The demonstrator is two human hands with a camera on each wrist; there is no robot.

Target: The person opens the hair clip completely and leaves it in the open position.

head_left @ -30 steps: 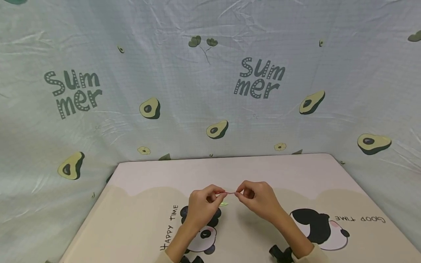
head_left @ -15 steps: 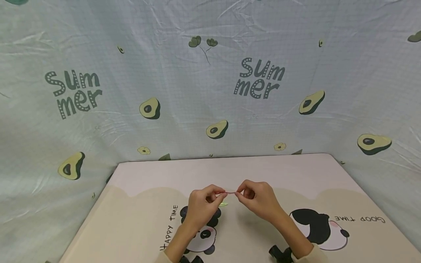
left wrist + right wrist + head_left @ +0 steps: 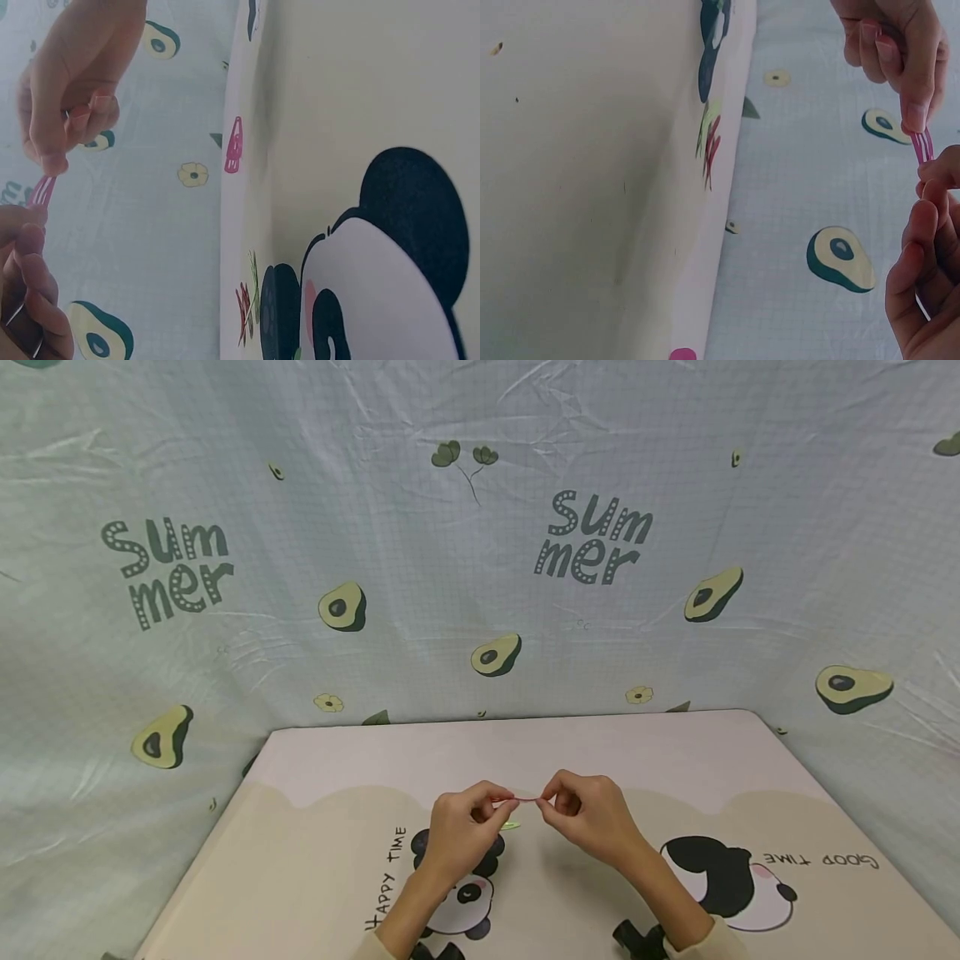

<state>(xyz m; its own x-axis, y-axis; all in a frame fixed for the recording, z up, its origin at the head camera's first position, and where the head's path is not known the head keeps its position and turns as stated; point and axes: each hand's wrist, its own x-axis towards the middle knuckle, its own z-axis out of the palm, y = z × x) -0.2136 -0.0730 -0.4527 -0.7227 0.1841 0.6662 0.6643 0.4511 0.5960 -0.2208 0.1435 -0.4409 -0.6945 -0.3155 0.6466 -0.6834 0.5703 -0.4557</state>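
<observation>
Both hands meet over the far middle of the table, raised in front of the body. Between them is a small pink snap hair clip [image 3: 43,192] with slots along it. My left hand [image 3: 459,831] pinches one end between thumb and index finger; my right hand [image 3: 592,814] pinches the other end the same way. In the right wrist view the fingertips cover both ends of the hair clip [image 3: 923,147]. A second pink clip [image 3: 234,146] lies on the table in the left wrist view.
Thin red strips [image 3: 244,306] and green strips [image 3: 255,289] lie beside the printed panda. The table [image 3: 300,852] has a cream cover with cartoon pandas. A pale curtain [image 3: 420,543] with avocado prints hangs behind it.
</observation>
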